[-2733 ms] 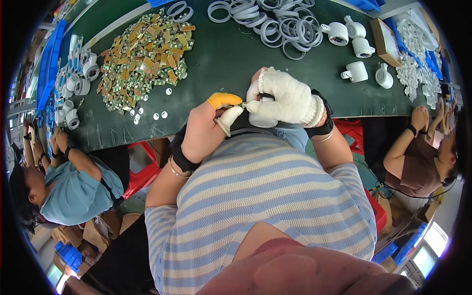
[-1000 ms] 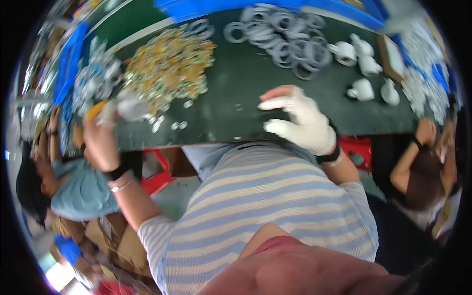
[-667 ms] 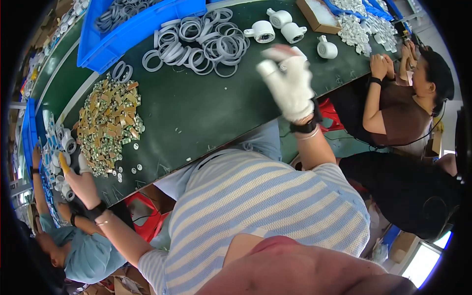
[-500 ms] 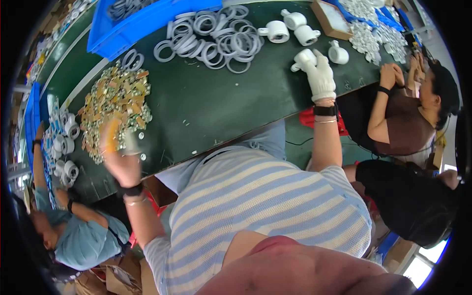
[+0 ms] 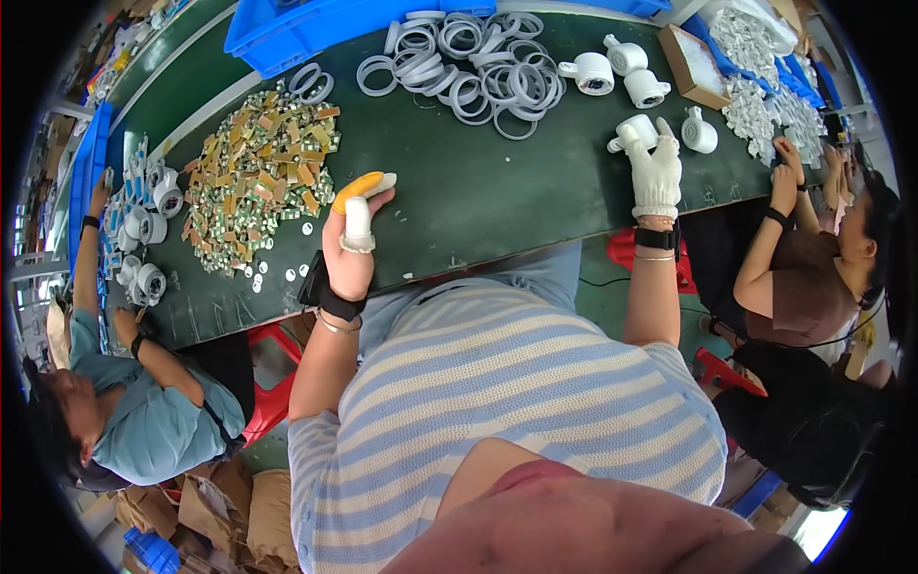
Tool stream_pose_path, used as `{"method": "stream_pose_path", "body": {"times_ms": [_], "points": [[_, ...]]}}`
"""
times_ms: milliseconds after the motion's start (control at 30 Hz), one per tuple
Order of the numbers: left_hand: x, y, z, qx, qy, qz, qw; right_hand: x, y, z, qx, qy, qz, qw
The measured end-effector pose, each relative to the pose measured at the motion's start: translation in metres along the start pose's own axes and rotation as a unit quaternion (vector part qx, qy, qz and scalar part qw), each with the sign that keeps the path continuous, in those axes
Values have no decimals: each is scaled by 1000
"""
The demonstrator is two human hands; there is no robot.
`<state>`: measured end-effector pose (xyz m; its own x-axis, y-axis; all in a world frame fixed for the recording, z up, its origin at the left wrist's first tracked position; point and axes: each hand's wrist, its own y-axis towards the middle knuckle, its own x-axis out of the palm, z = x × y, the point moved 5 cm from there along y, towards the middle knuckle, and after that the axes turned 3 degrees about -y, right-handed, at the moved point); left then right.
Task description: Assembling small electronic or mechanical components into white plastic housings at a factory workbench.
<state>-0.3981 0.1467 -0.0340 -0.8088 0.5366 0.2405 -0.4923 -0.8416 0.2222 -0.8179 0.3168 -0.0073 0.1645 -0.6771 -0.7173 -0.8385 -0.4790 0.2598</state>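
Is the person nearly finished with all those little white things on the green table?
Not nearly. Finished-looking white parts sit at the far left. Right now the gloved right hand touches a white housing, while the left hand is raised and empty. Lots remains: a heap of white rings, a pile of gold-green pieces, and other white housings.

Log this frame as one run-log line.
left hand: raised over table edge, orange finger cot, holds nothing visible | right hand: white glove, on white housing | green table
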Motion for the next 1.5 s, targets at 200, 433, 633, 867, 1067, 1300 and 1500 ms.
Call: {"method": "stream_pose_path", "body": {"times_ms": [200,433,633,867,1067,1300,1500], "points": [[-13,6,-9,-82,-212,27,973,-9,-19,-35,8,171,13,985],[51,-8,60,90,412,-108,900,58,-128,-201,-299,198,-248,900],[-24,-3,38,2,211,61,976,112,-118,-280,-506,269,-346,743],[-22,-4,74,99,459,50,881,236,-59,-288,-370,-94,-198,903],[-39,-27,56,-19,219,99,971,175,-97,-242,-537,-33,-206,818],[-32,-45,37,-67,74,83,992,135,-86,-278,-559,48,-158,812],[-10,-33,18,-65,107,75,989,283,-54,-365,-559,-143,-248,778]]}}
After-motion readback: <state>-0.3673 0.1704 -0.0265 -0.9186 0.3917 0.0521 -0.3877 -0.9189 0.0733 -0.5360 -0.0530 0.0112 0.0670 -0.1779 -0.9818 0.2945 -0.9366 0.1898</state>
